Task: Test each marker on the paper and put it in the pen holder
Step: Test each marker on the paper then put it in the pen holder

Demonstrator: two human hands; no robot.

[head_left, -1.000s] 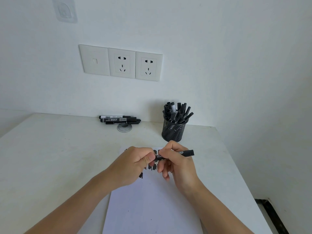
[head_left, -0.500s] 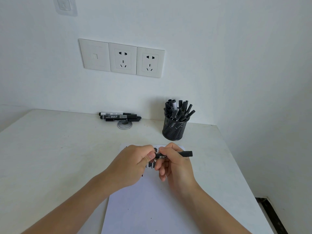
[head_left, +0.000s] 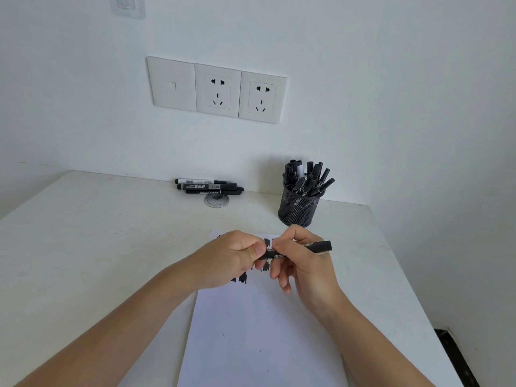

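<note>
Both hands are up over the far end of the paper (head_left: 251,331), with the marker (head_left: 318,246) held level between them, in the air and not touching the sheet. The left hand (head_left: 234,261) is fisted round the marker's left end with the thumb pressed on top. That end is hidden in the fist, so I can't tell if it's the cap, or whether the cap is on or off. The right hand (head_left: 304,263) pinches the barrel between thumb and forefinger, other fingers loosely curled below; the blunt barrel end sticks out to the right. The grip reads as a push or pull along the marker's axis, probably capping or uncapping, one hand anchoring while the other works the end.

Black scribbles (head_left: 266,243) sit at the paper's far end, partly under the hands. The mesh pen holder (head_left: 298,210), crowded with markers, stands just beyond the paper's far right corner, a short reach for the right hand. The spare markers (head_left: 208,187) lie in a row at the wall edge of the desk (head_left: 83,247), by a round grommet (head_left: 216,201), and are likely untested.
</note>
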